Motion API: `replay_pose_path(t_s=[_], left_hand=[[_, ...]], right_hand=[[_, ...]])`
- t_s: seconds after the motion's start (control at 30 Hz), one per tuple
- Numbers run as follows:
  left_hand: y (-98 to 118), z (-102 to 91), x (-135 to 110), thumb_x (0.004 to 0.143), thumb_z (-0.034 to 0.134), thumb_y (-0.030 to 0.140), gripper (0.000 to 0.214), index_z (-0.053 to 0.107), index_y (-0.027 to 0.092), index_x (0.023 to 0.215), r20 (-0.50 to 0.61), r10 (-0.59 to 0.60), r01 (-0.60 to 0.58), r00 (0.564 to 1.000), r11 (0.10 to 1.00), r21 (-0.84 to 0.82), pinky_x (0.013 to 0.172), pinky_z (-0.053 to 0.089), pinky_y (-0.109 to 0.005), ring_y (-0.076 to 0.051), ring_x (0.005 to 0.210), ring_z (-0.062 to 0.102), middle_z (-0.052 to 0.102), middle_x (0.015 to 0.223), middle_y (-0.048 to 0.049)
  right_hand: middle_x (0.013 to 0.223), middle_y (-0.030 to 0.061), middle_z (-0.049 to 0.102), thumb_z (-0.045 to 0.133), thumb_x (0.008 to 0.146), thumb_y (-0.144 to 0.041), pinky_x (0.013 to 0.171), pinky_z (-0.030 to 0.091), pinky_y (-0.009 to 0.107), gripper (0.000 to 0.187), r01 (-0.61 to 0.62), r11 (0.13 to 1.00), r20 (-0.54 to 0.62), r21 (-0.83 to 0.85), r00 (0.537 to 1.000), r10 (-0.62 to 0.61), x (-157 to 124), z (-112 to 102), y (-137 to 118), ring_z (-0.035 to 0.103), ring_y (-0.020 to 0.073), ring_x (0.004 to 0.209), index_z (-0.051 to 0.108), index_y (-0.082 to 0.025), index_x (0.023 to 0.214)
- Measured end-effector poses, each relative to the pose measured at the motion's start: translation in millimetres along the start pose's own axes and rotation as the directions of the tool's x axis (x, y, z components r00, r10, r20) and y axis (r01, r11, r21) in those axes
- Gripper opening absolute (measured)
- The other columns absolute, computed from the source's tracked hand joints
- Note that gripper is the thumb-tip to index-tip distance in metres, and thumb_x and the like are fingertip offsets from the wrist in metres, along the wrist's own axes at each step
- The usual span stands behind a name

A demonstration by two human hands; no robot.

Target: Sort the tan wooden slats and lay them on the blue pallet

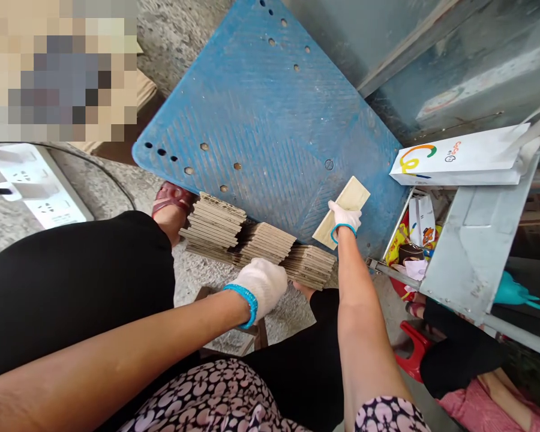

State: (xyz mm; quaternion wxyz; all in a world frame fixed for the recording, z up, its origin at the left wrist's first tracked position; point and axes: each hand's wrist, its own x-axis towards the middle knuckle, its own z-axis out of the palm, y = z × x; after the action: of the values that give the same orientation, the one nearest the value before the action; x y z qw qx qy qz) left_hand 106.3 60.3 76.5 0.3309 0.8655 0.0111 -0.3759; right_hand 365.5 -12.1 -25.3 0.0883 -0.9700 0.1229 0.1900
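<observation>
My right hand [347, 219], in a white glove with a blue cuff, grips a flat, pale beige tile-like strip [351, 193] across its middle. The strip lies slanted over the right part of a blue plastic pallet [270, 126]. Along the pallet's near edge sit stacks of similar thin strips: a left stack [213, 222], a middle stack [265, 241] and a right stack [312, 264]. My left hand [265, 287], gloved the same way, is closed right by the middle stack. Its fingertips are hidden, so what it holds, if anything, cannot be made out.
A white paper bag [463, 157] rests on a grey metal stand [477, 234] at the right. Below the bag is a compartment with wrappers [423, 222]. A power strip [40, 186] lies left. Another person's leg [459, 348] and a red stool [414, 351] appear lower right.
</observation>
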Motion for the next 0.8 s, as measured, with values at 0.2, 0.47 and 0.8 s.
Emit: replay_pose_path(t_s=[0.2,0.47,0.8], left_hand=[[4,-1.3,-2,0.076,0.058,0.007,0.029,0.068,0.008,0.103,-0.009,-0.032,0.033,0.999,0.999,0.007,0.073,0.052,-0.044,-0.035,0.089,0.068,0.069,0.098,-0.0223],[4,-2.9,-1,0.075,0.059,0.005,0.029,0.069,0.009,0.102,0.022,-0.028,0.028,0.999,1.0,0.015,0.073,0.051,-0.044,-0.036,0.09,0.067,0.069,0.099,-0.0218],[2,1.7,6,0.078,0.059,0.006,0.027,0.071,0.005,0.102,0.047,-0.036,0.038,0.998,0.999,-0.034,0.07,0.047,-0.045,-0.039,0.089,0.066,0.069,0.101,-0.0225]], right_hand=[[0.135,0.0317,0.043,0.081,0.052,-0.063,0.095,0.04,0.044,0.112,-0.001,1.0,0.002,-0.009,1.0,0.001,2,6,-2,0.051,0.0323,0.12,0.031,-0.003,0.133],[0.136,0.0345,0.039,0.081,0.054,-0.061,0.095,0.039,0.047,0.111,-0.027,0.999,0.03,-0.019,0.999,0.028,4,6,-13,0.048,0.0343,0.123,0.03,-0.003,0.132],[0.132,0.0334,0.046,0.08,0.058,-0.059,0.093,0.042,0.042,0.103,0.056,0.998,-0.02,-0.008,0.998,-0.056,8,17,-7,0.05,0.0328,0.12,0.036,0.001,0.129]])
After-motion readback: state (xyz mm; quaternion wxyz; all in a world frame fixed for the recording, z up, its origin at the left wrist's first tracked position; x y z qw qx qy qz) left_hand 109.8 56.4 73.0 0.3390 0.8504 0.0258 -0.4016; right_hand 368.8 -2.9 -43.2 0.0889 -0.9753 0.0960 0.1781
